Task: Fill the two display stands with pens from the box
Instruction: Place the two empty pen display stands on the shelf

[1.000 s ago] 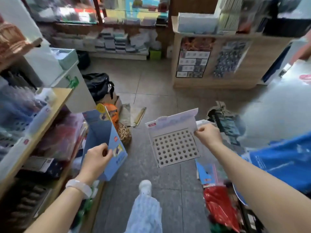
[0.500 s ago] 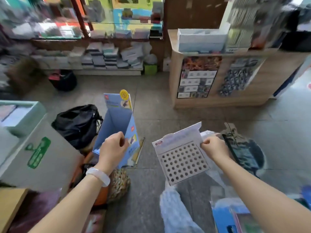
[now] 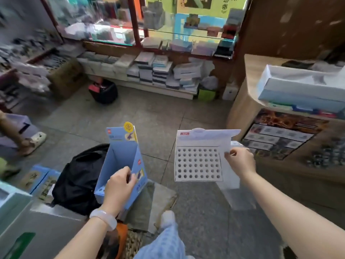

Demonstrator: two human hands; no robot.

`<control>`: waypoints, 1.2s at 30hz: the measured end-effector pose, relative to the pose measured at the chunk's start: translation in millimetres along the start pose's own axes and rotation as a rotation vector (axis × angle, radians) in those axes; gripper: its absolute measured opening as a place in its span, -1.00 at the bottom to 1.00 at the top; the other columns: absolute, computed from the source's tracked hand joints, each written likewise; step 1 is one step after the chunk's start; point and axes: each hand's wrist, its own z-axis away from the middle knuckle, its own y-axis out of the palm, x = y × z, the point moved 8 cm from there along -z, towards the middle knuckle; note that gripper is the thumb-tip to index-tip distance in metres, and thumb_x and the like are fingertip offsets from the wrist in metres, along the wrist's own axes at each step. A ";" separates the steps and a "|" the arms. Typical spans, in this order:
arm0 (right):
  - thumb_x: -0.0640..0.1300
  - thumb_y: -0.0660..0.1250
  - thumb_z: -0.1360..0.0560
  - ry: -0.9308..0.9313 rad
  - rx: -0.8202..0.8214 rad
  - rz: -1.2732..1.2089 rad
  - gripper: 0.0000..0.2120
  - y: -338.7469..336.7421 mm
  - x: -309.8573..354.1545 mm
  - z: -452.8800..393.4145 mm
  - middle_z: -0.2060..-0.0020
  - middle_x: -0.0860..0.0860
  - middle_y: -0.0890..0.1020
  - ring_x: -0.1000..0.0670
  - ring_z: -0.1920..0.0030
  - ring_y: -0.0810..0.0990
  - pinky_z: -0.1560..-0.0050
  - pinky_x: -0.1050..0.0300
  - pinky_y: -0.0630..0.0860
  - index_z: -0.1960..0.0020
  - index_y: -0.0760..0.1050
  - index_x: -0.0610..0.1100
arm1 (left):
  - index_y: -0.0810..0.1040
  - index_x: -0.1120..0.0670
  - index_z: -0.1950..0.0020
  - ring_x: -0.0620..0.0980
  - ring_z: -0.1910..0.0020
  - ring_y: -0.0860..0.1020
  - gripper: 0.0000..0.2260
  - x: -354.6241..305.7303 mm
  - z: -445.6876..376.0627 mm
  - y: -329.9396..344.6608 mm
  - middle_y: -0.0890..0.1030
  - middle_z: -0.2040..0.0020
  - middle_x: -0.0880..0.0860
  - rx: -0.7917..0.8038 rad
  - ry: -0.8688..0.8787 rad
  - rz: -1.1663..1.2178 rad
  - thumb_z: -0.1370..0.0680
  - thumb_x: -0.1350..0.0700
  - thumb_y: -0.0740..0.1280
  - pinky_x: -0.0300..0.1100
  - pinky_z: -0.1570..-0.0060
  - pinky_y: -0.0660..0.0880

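Stands are both in hand and empty: the left hand (image 3: 121,184) grips the blue stand (image 3: 122,161) by its front wall, the right hand (image 3: 239,161) pinches the white stand's (image 3: 198,161) right edge, hole grid facing up. No pens or pen box can be made out; the shelves (image 3: 158,71) beyond are blurred.

I observe a stationery shop: stacked notebooks (image 3: 158,71) on a low shelf ahead of my hands, a glass showcase (image 3: 115,21) above, a merchandise counter (image 3: 280,128) right.
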 end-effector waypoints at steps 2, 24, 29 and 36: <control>-0.19 0.25 -0.47 -0.010 0.025 0.010 -0.62 18.3 26.0 -55.4 0.35 -0.13 0.51 -0.15 0.24 0.44 0.41 0.12 0.18 0.51 0.29 -0.13 | 0.17 0.05 0.38 0.00 0.45 0.32 -0.62 9.5 -49.6 9.7 0.30 0.46 0.02 -0.012 -0.030 0.007 -0.53 0.20 0.29 -0.10 0.44 0.18; -0.14 0.28 -0.52 -0.155 0.243 0.067 -0.67 191.9 400.0 -570.9 0.45 -0.03 0.49 0.04 0.41 0.44 0.43 0.18 0.28 0.42 0.41 -0.13 | 0.24 0.09 0.39 0.10 0.38 0.37 -0.67 108.0 -637.3 -5.9 0.38 0.45 0.04 -0.173 -0.348 -0.042 -0.51 0.21 0.29 -0.03 0.34 0.31; -0.16 0.26 -0.52 -0.313 0.345 0.120 -0.71 253.3 563.8 -667.2 0.44 -0.01 0.46 0.06 0.42 0.39 0.46 0.17 0.22 0.38 0.40 -0.13 | 0.23 0.09 0.40 0.05 0.40 0.31 -0.67 156.9 -720.1 -35.6 0.35 0.46 0.02 -0.264 -0.545 -0.014 -0.51 0.21 0.27 -0.08 0.35 0.24; -0.22 0.27 -0.43 -0.517 0.463 0.142 -0.67 368.2 760.0 -735.0 0.54 -0.03 0.39 0.01 0.50 0.30 0.46 0.16 0.14 0.48 0.30 -0.14 | 0.37 0.22 0.32 0.08 0.38 0.36 -0.76 262.7 -806.2 -85.5 0.47 0.41 0.14 -0.421 -0.760 0.007 -0.51 0.20 0.30 -0.13 0.41 0.23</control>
